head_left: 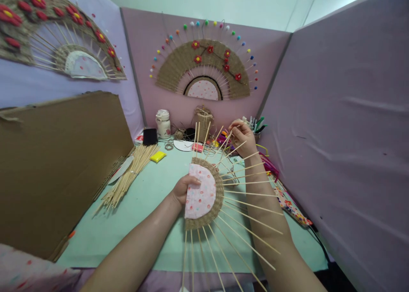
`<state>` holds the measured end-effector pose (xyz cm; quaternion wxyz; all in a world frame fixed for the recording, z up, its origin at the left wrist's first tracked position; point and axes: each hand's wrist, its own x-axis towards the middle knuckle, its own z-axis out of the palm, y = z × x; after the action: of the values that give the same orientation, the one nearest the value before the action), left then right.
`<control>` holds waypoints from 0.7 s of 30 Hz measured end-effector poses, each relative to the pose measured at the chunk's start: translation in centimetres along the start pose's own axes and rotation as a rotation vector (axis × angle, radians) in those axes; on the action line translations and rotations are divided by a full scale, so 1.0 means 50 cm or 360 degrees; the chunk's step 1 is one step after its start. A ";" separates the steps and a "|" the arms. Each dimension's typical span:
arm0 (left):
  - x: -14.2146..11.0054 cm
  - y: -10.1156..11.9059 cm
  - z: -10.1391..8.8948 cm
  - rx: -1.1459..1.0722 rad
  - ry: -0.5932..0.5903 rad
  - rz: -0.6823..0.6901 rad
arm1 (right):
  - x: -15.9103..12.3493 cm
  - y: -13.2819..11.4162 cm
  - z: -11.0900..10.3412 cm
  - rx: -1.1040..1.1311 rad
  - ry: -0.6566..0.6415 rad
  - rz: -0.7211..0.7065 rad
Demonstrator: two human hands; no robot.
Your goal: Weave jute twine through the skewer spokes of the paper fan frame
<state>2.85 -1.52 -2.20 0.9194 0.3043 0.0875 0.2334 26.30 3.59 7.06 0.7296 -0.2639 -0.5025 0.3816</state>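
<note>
My left hand (182, 189) grips the straight edge of a half-round fan (201, 192), its thumb lying on the pink flowered fabric centre. A woven brown twine band (218, 194) borders the fabric, and thin bamboo sticks (252, 193) spread out from it like rays. Beyond the upper sticks, my right hand (243, 137) is raised with fingers pinched together near the stick tips. It seems to hold a thin strand of twine, partly hidden by the fingers. Loose loops of twine (234, 179) show behind the sticks.
A bundle of bamboo sticks (129, 179) lies left, by a yellow packet (158, 156) and cardboard (60, 164). At the back stand a white jar (163, 123), a twine spool (203, 120) and a pen holder (257, 134). A finished fan (166, 72) hangs on the back panel.
</note>
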 end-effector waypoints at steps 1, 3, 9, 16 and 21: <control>0.001 -0.001 0.000 -0.0002 0.0010 -0.0016 | -0.002 0.000 -0.002 0.0053 -0.0025 0.0085; 0.002 -0.003 0.001 -0.0010 0.0025 -0.0019 | -0.004 0.000 -0.009 0.0144 -0.0063 0.0234; 0.004 -0.005 0.007 -0.0015 -0.0029 -0.0013 | -0.005 0.044 -0.016 0.0102 -0.0118 0.0432; 0.000 -0.001 0.009 0.0010 0.0046 0.0051 | -0.032 0.186 0.083 -0.0336 -0.0046 0.0440; -0.001 0.003 0.003 -0.0021 0.0031 0.0054 | -0.088 0.249 0.171 -0.0390 -0.0250 0.0503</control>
<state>2.81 -1.53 -1.98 0.9164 0.2973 0.0896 0.2524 13.76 7.05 -1.80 0.5817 -0.3955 -0.5529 0.4466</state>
